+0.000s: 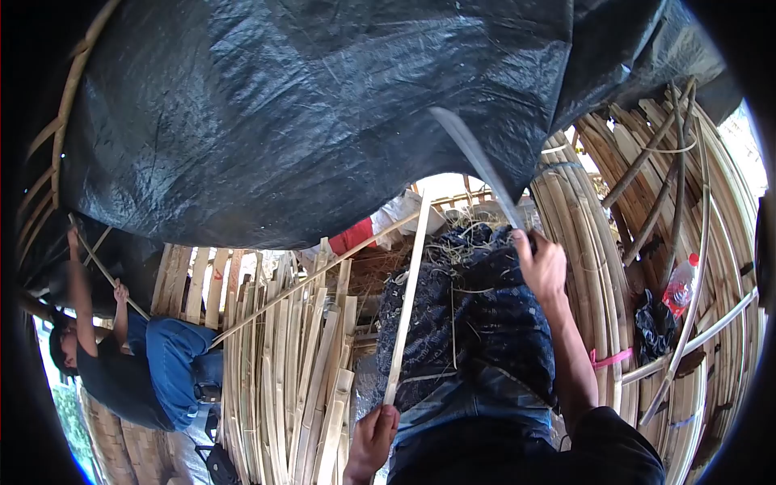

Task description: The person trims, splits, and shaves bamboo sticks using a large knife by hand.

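Observation:
My right hand (pixel 540 265) is closed around the handle of a machete (pixel 478 160), whose long curved blade points up and to the left against the black tarp. The handle itself is mostly hidden by my fingers. In my left hand (pixel 373 439) I grip the lower end of a pale bamboo strip (pixel 410 303), which stands nearly upright in front of me. The blade and the strip are apart. Between my hands, a dark cloth (pixel 493 311) covers my lap, littered with thin shavings (pixel 465 250).
A black tarp (pixel 323 121) hangs low overhead. Bundled bamboo slats (pixel 578 242) lean at the right, near a plastic bottle (pixel 681 284) and a black bag (pixel 653 325). More slats (pixel 283 372) stand at the left, where another person (pixel 121 364) holds a long stick (pixel 109 275).

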A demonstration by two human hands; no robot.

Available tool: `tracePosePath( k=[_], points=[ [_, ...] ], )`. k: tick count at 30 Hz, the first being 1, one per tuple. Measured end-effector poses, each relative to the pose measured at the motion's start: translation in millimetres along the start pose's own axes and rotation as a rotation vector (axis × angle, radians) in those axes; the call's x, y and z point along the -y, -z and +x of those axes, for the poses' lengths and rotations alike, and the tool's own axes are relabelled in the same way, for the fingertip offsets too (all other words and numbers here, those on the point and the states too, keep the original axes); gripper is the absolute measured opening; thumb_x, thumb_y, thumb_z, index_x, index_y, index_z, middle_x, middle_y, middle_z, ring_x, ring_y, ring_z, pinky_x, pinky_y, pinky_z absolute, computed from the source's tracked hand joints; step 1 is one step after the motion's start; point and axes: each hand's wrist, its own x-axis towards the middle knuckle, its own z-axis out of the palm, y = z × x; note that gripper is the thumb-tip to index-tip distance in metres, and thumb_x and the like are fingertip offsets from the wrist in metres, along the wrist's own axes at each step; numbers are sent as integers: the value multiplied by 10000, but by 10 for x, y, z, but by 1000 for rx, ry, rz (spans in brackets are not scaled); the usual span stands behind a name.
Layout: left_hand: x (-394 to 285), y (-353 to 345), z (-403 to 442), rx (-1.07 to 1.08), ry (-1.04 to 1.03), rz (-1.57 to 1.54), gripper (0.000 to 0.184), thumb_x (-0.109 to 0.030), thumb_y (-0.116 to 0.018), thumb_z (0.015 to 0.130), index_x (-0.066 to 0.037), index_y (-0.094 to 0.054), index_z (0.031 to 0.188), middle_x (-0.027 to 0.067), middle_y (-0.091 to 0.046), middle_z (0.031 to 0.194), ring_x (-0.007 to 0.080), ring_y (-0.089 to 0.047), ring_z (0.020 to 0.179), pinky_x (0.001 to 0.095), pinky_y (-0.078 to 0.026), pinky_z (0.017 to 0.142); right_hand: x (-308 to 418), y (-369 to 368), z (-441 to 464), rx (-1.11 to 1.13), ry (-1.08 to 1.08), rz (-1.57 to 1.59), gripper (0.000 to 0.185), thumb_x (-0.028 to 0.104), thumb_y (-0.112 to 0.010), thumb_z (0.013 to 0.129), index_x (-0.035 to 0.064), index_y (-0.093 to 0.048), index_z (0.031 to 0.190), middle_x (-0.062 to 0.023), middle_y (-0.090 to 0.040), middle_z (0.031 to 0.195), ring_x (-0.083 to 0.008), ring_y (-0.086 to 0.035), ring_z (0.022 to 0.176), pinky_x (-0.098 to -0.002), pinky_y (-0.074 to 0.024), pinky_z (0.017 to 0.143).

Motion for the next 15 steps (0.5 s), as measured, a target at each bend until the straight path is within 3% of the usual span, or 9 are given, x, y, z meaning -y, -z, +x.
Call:
tracePosePath(
  k=[3,5,7,8,9,11,12,15],
  points=[
    [-43,52,81,-7,114,-123,411,-281,-432,1125,-59,-526,792,-50,-394,607,58,-350,535,272,-258,508,78,87,-137,-18,-11,147,529,476,-588,1002,-18,-697,846,-250,-600,609,-428,-666,594,-480,-481,550],
    [-2,-5,243,9,171,-192,399,-290,-445,1120,-49,-527,813,-9,-414,601,84,-379,531,292,-297,506,201,134,-421,161,38,230,498,481,-629,967,1,-682,845,-242,-596,601,-416,-664,578,-465,-469,523],
    [-56,-148,428,-60,-225,198,364,-282,-462,1110,-37,-539,852,64,-467,608,179,-432,509,327,-354,519,322,96,-735,292,198,328,478,507,-671,930,32,-679,872,-214,-615,595,-391,-675,572,-452,-489,508],
    [-92,-192,518,-101,-276,391,302,-270,-486,1093,-37,-571,921,135,-602,667,326,-591,547,406,-453,543,433,95,-872,313,275,312,482,530,-674,926,50,-686,885,-192,-623,585,-377,-676,557,-450,-504,504],
    [-142,-256,567,-91,-281,398,302,-270,-486,1093,-37,-571,921,135,-602,667,326,-591,547,406,-453,543,547,93,-993,331,349,297,486,553,-678,922,68,-693,898,-170,-630,575,-362,-677,542,-449,-519,500],
    [-228,-396,637,-279,-397,683,247,-256,-503,1079,-52,-602,982,144,-699,747,402,-685,657,476,-516,574,683,45,-1172,403,413,192,530,614,-662,917,85,-693,907,-134,-629,551,-341,-671,510,-451,-535,491],
    [-269,-448,653,-302,-373,754,200,-254,-520,1066,-82,-607,1015,135,-732,790,395,-714,706,514,-546,590,706,-9,-1240,441,431,164,555,642,-640,923,91,-689,888,-122,-615,528,-335,-658,480,-444,-522,468],
    [-288,-521,692,-400,-503,859,174,-256,-532,1060,-105,-603,1010,121,-724,763,375,-708,660,493,-545,560,763,-28,-1308,386,479,82,553,656,-647,911,105,-671,862,-97,-640,553,-291,-653,460,-399,-498,430]
  ],
)
